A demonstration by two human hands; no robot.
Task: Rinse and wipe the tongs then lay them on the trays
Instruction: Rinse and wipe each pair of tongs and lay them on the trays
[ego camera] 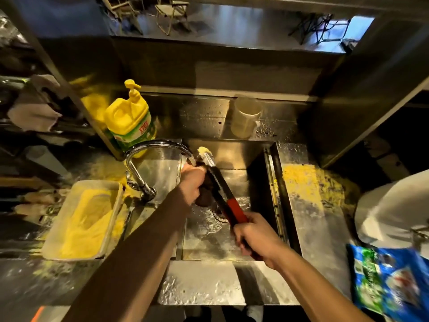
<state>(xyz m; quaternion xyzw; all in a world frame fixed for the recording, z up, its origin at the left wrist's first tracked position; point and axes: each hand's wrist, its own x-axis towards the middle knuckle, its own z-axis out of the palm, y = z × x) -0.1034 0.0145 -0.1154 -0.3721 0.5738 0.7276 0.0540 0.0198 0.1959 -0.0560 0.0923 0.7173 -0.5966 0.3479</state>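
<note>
At the centre of the frame, the right hand is closed around the red grip of the tongs, which slant up and left over the steel sink toward the spout of the chrome faucet. The tong tips carry yellowish clumps. The left hand has its fingers curled around a dark cloth pressed against the tongs' shaft. A tray of yellow crumbs sits lower left, and a yellow soap bottle stands upper left.

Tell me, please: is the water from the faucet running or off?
Cannot tell for sure. No stream shows at the faucet spout, but water is rippling around the drain in the sink, which suggests that it is running.
</note>
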